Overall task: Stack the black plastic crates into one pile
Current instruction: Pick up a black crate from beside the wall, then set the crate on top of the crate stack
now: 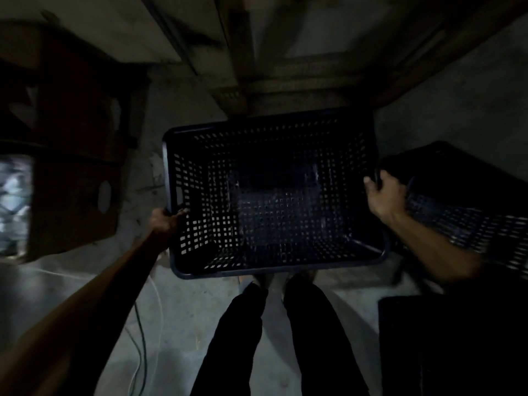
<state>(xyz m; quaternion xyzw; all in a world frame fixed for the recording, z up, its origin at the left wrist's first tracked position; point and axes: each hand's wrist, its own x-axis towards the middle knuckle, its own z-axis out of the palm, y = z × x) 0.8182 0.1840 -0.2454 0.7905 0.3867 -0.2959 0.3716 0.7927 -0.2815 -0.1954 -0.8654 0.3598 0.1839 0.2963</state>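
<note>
A black perforated plastic crate (274,195) fills the middle of the dim head view, open side up, just in front of my feet. My left hand (167,221) grips its left rim near the handle slot. On the crate's right rim sits my right hand (384,192), fingers curled over the edge. A second black crate (468,207) lies tilted directly to the right, partly behind my right forearm. Whether the middle crate rests on the floor or hangs in my hands I cannot tell.
An open cardboard box (71,155) with a handle hole stands at the left. A wooden pallet or frame (274,67) lies beyond the crate. Thin cables (143,338) run over the concrete floor by my legs. A dark object (451,344) fills the lower right.
</note>
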